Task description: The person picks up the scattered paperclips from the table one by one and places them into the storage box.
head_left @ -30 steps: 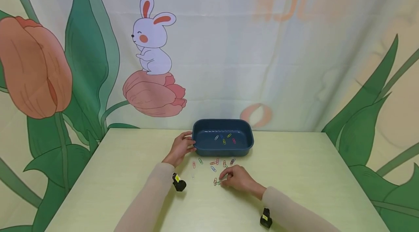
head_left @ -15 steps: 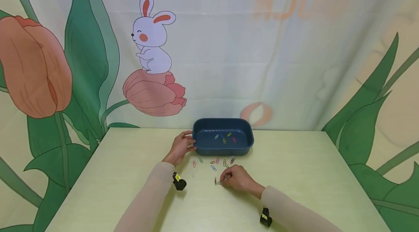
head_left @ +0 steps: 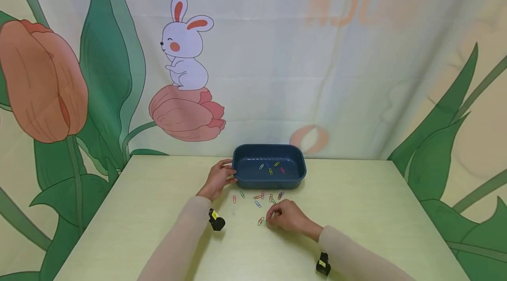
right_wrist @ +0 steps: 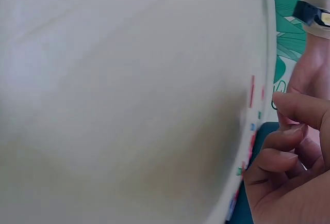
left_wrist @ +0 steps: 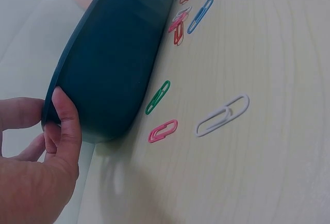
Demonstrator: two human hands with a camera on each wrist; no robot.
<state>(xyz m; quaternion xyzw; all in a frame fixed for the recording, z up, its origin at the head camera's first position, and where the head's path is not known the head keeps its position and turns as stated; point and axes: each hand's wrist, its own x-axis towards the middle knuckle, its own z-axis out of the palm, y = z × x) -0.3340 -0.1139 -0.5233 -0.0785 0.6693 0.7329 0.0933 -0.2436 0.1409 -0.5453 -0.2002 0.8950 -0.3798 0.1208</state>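
One green paper clip [right_wrist: 279, 88] in the right hand [head_left: 287, 217]; one blue tray [head_left: 269, 184] in the left hand [head_left: 217, 179], at the middle of the worktop's [head_left: 344, 210] far edge.
The right hand is narrow, pinching the clip at its fingertips; the left grips the tray's left end wall; wire this thin likely calls for a light pinch, drawn clear of the red paper clip [head_left: 260, 221] just beside it (I cannot tell if they touch), while the left hand best holds the tray steady; five clips lie in the tray: two yellow clips [head_left: 276, 164], one white, one blue, one pink; five lie singly outside: that red one, a white clip [left_wrist: 227, 109], a pink, a green and a blue; the others overlap near the tray's front wall, too tangled to count.
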